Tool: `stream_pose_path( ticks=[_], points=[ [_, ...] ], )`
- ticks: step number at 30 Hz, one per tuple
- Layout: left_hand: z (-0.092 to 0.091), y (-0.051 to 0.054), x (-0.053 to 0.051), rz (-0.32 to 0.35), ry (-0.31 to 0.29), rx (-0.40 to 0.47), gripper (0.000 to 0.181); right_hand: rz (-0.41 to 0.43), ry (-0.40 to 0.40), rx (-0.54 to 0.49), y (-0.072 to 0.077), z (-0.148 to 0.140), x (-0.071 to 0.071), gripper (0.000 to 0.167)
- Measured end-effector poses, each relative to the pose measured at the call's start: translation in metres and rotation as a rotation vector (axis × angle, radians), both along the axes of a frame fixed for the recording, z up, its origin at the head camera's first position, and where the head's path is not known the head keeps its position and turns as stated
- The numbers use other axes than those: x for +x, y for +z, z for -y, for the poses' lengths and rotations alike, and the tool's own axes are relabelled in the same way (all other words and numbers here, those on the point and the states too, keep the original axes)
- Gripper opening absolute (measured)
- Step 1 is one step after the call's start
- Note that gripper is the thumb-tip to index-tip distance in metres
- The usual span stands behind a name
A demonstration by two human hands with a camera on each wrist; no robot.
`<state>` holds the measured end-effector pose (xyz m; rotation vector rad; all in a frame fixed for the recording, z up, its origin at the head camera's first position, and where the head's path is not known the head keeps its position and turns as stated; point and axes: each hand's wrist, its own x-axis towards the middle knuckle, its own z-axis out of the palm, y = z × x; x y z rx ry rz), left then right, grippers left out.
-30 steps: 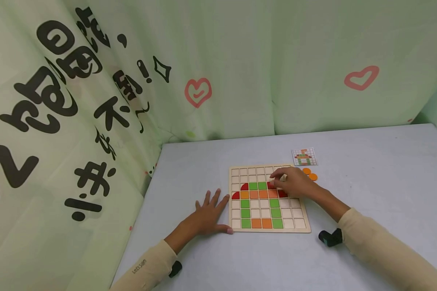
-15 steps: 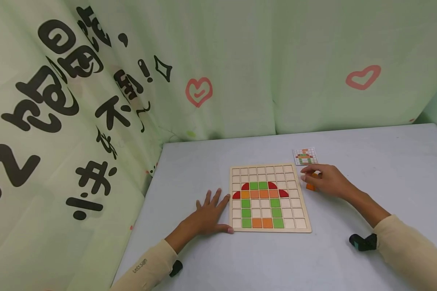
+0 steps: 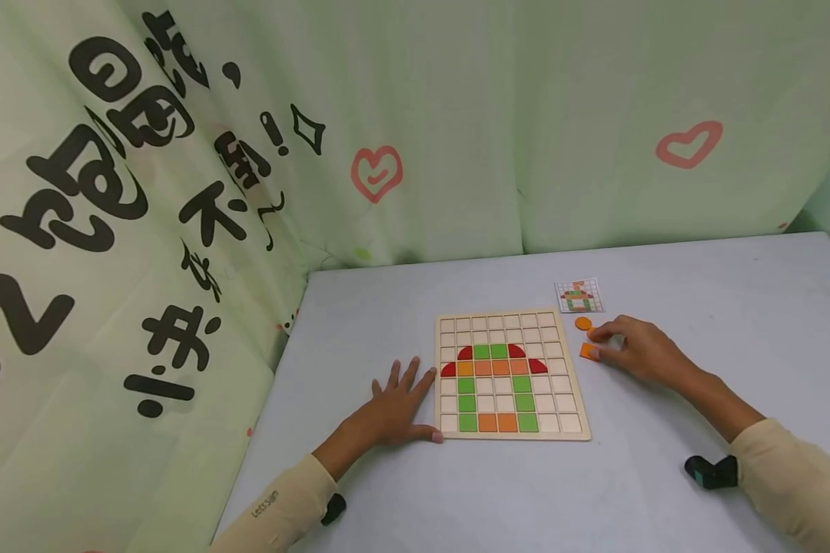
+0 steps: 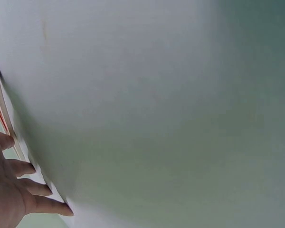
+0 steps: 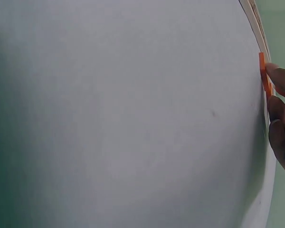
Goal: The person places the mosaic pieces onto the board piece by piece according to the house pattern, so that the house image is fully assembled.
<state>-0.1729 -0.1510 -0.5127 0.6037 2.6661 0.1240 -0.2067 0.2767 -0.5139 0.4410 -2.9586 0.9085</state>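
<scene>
A wooden grid board [image 3: 552, 422] lies on the table, with green, orange and red tiles forming a pattern in its squares. My left hand [image 3: 390, 412] rests spread flat beside the board's left edge, its fingertips and thumb reaching the frame. In the left wrist view the left hand [image 4: 12, 190] shows straight fingers. Right of the board, my right hand [image 3: 643, 349] has bent fingers at an orange square tile [image 3: 585, 351] and an orange round piece partly hidden by the fingertips. Whether it pinches either piece is unclear. Another orange round piece [image 3: 583, 323] lies just behind.
A small pattern card [image 3: 579, 296] lies behind the orange pieces, near the board's back right corner. The table [image 3: 498, 491] has a pale cloth top. A green curtain [image 3: 456, 130] with writing and hearts hangs behind and to the left.
My right hand has left the red piece at the board's upper right and moved right to the orange pieces, then slightly further right. The left hand has stayed in place.
</scene>
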Motion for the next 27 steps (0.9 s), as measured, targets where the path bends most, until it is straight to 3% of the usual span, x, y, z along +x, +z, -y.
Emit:
stream_pose_path(
  ticks=[11, 27],
  points=[
    [-0.0008, 0.0008, 0.0005, 0.007, -0.004, -0.003, 0.111, 0.072, 0.005, -0.001, -0.0002, 0.0025, 0.0022, 0.039],
    [0.0001, 0.0010, -0.0002, 0.006, -0.006, 0.007, 0.111, 0.122, 0.063, -0.032, 0.0033, 0.0072, 0.0043, 0.022]
  ],
)
